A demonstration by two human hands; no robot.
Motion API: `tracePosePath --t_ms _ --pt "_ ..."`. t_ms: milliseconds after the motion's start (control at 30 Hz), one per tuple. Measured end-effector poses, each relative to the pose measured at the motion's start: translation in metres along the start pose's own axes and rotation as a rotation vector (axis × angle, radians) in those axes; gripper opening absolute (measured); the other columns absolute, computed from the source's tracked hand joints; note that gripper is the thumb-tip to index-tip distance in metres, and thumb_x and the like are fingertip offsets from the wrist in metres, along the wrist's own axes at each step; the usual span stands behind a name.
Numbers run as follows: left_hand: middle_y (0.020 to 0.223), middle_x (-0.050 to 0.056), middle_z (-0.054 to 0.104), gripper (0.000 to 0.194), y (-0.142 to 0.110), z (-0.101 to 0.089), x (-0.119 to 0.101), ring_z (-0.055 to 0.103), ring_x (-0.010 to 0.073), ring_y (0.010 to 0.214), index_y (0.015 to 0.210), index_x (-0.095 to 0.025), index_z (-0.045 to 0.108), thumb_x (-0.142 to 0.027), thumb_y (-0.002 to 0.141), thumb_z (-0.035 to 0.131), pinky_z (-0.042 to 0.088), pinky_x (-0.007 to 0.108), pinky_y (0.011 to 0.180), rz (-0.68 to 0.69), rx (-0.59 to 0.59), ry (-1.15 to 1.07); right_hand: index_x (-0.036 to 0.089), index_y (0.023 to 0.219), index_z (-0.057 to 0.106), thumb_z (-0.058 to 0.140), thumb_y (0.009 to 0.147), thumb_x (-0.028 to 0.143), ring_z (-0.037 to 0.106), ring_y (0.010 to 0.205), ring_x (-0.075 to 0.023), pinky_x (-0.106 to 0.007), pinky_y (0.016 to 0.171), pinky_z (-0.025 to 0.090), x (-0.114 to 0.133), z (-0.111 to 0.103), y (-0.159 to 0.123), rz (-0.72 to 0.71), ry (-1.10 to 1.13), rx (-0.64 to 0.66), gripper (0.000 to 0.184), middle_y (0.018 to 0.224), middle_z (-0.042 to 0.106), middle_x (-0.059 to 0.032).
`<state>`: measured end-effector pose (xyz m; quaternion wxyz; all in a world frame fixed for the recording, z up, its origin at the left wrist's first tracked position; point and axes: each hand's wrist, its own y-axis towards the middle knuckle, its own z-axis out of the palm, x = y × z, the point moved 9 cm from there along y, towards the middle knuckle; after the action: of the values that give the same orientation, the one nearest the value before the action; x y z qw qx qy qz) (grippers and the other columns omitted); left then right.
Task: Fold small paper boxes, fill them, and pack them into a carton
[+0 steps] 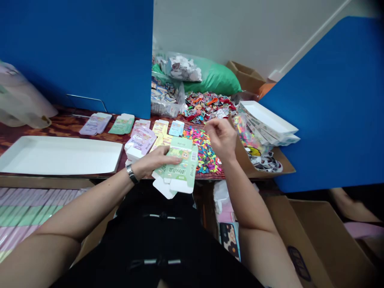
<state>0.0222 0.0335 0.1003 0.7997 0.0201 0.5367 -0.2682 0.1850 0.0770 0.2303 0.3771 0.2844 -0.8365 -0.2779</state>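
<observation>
My left hand (pixel 156 160) grips a flat green carton (pixel 180 166) with a cartoon print, its white flaps hanging over the table edge. My right hand (pixel 221 136) hovers above a heap of small colourful pieces (pixel 204 150), fingers pinched together on something I cannot make out. A wristwatch (pixel 131 174) sits on my left wrist. Folded purple, yellow and blue cartons (pixel 141 141) lie just behind my left hand.
A long white tray (pixel 60 155) lies at the left. Stacked white trays (pixel 267 120) lean at the right over a cardboard box (pixel 270 164) of stickers. Foil-wrapped pieces (pixel 207 105) and a green bag (pixel 216 80) sit behind. Blue partitions (pixel 90 52) flank the table.
</observation>
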Motion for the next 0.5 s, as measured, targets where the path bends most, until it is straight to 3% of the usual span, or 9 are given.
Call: tracePosePath --t_ms 67,133,267,333,400,467,500 --pt "0.099 0.014 0.076 0.051 -0.001 -0.016 -0.015 0.074 0.0260 0.074 0.107 -0.015 0.069 -0.031 0.062 0.087 0.061 0.033 0.060 0.067 -0.124 0.018 0.023 0.085 0.067 0.056 0.095 0.032 0.059 0.077 -0.0163 -0.030 0.072 0.048 0.009 0.018 -0.007 -0.058 0.045 0.210 0.018 0.082 0.066 -0.0020" --pt "0.095 0.014 0.076 0.053 -0.003 -0.021 -0.024 0.073 0.0271 0.070 0.105 -0.014 0.070 -0.033 0.059 0.088 0.060 0.035 0.057 0.103 -0.167 0.070 0.023 0.085 0.067 0.056 0.095 0.033 0.060 0.076 -0.0158 -0.029 0.071 0.048 0.015 0.034 -0.010 -0.079 0.097 0.333 0.018 0.082 0.067 -0.0016" --pt "0.096 0.013 0.076 0.049 -0.006 0.009 -0.009 0.073 0.0296 0.078 0.101 -0.016 0.071 -0.030 0.058 0.088 0.060 0.037 0.063 0.091 0.041 0.325 0.022 0.086 0.066 0.054 0.096 0.034 0.062 0.083 -0.0165 -0.030 0.078 0.049 0.023 0.047 0.012 -0.110 0.108 0.263 0.020 0.087 0.067 -0.0028" --pt "0.099 0.010 0.076 0.045 -0.010 0.021 0.005 0.073 0.0289 0.085 0.101 -0.017 0.071 -0.030 0.061 0.086 0.060 0.036 0.069 0.096 0.127 0.436 0.021 0.089 0.065 0.051 0.097 0.034 0.061 0.085 -0.0167 -0.031 0.079 0.049 0.016 0.030 0.028 -0.082 0.095 0.094 0.021 0.090 0.067 -0.0036" --pt "0.103 0.010 0.075 0.046 -0.015 0.021 0.014 0.073 0.0285 0.089 0.104 -0.018 0.070 -0.031 0.063 0.084 0.060 0.037 0.072 0.079 0.137 0.398 0.021 0.092 0.065 0.052 0.097 0.036 0.060 0.081 -0.0162 -0.031 0.076 0.049 -0.002 0.000 0.029 0.000 0.066 -0.056 0.021 0.089 0.066 -0.0040" --pt "0.105 0.011 0.075 0.049 -0.018 0.009 0.011 0.073 0.0283 0.086 0.109 -0.018 0.067 -0.032 0.065 0.084 0.061 0.037 0.070 0.077 0.046 0.215 0.020 0.091 0.067 0.058 0.093 0.038 0.059 0.074 -0.0151 -0.029 0.069 0.048 -0.024 -0.022 0.010 0.082 0.014 0.011 0.020 0.084 0.066 -0.0033" --pt "0.105 0.012 0.075 0.051 -0.019 0.000 0.006 0.074 0.0281 0.084 0.112 -0.018 0.066 -0.031 0.066 0.084 0.061 0.037 0.068 0.095 -0.015 0.113 0.020 0.088 0.068 0.060 0.092 0.038 0.059 0.071 -0.0146 -0.027 0.066 0.048 -0.034 -0.023 -0.008 0.117 -0.013 0.160 0.020 0.082 0.067 -0.0026"
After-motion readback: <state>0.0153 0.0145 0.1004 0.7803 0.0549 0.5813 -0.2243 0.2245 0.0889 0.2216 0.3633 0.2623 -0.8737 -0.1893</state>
